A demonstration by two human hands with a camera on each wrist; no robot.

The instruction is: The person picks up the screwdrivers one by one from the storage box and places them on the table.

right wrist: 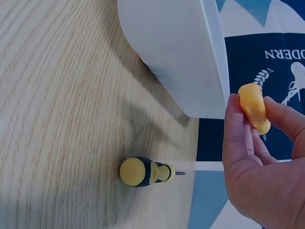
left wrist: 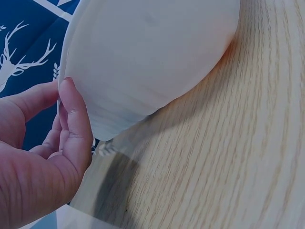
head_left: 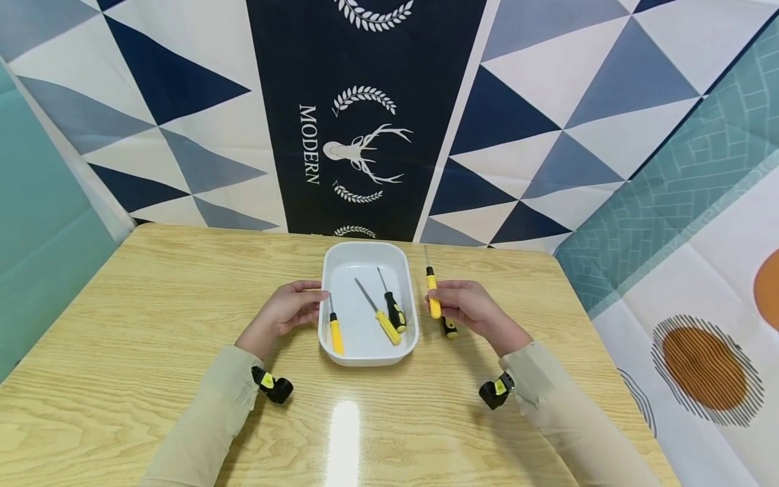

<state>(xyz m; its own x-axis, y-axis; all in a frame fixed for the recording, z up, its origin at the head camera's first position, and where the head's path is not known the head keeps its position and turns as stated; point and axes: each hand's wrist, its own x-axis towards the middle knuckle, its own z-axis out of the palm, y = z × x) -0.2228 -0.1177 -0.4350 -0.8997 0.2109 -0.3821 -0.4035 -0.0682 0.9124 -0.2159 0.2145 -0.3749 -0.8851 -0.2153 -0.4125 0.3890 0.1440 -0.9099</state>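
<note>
A white rectangular tub [head_left: 368,355] stands on the table with three screwdrivers inside: a yellow-handled one [head_left: 337,335] along its left wall, another yellow one [head_left: 387,327] in the middle and a black-and-yellow one [head_left: 395,312] at the right. My left hand [head_left: 295,308] pinches the tub's left rim between thumb and fingers; the left wrist view shows the grip on the wall [left wrist: 152,57]. Right of the tub, my right hand [head_left: 465,304] holds a yellow screwdriver [head_left: 433,291] by its handle, blade pointing away. Below that hand, a black-and-yellow screwdriver [right wrist: 143,171] lies on the table, partly hidden in the head view.
The wooden table [head_left: 152,325] ends at a patterned backdrop [head_left: 365,135] close behind the tub. Teal cloth [head_left: 49,223] hangs at the left, and patterned fabric [head_left: 700,325] borders the right edge. Both wrists carry small black cameras [head_left: 280,390].
</note>
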